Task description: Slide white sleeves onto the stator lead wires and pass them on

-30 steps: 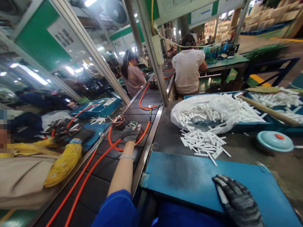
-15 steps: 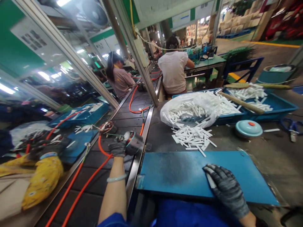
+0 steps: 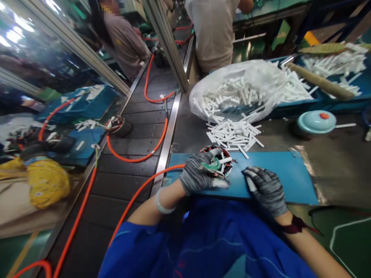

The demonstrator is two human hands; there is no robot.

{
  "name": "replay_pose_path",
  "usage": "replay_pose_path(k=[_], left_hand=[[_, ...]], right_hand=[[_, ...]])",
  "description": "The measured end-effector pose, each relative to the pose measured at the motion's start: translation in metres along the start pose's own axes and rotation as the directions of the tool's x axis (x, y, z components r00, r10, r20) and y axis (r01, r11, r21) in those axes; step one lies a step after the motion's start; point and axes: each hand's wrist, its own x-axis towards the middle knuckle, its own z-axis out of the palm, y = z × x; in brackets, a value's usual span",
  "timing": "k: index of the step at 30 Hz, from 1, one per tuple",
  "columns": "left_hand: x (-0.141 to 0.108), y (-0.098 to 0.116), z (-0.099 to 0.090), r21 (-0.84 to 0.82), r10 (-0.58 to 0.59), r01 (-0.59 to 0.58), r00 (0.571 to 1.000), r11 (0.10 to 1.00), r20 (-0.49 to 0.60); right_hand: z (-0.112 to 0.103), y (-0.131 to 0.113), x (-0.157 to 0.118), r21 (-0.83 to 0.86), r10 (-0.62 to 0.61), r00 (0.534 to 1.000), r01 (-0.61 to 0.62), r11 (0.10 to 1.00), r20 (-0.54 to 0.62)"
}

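Round wired housing [image 3: 228, 166] sits on the blue mat [image 3: 295, 177], at its far edge; left hand [image 3: 199, 173] has its grip around it, covering the near-left part. Looks partway: white tubes already lie among its wires, but green wires [image 3: 213, 166] bunch loose by the fingers; can't tell how many ends lack a tube. Right hand [image 3: 266, 188] is just beside, near the mat, fingers loosely curled; can't tell if the white bit at its thumb is a tube or glove. Orange cable [image 3: 171, 168] trails left over the conveyor [image 3: 139, 135] rail, could snag. Loose tube pile [image 3: 233, 133] crowds the housing's far side, plastic bag [image 3: 266, 77] of tubes behind. Lidded bowl [image 3: 315, 120] right on the table [image 3: 278, 141]; second housing [image 3: 118, 125] on the conveyor; co-worker's yellow sleeve [image 3: 49, 181] far left.
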Motion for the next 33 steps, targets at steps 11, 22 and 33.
replay_pose_path(k=[11, 22, 33], left_hand=[[-0.061, -0.049, -0.066, -0.111, 0.038, -0.032, 0.998, 0.993, 0.051], [0.025, 0.0, -0.026, 0.003, 0.048, -0.049, 0.994, 0.999, 0.096], [0.016, 0.02, -0.017, 0.075, -0.156, 0.15, 0.984, 0.986, 0.081]], right_hand=[[-0.024, 0.0, 0.06, 0.387, 0.166, 0.981, -0.19, 0.902, 0.097], [-0.02, -0.02, 0.086, 0.691, 0.295, 0.796, -0.605, 0.395, 0.528], [-0.016, -0.025, 0.088, 0.376, 0.197, 0.98, -0.191, 0.907, 0.023]])
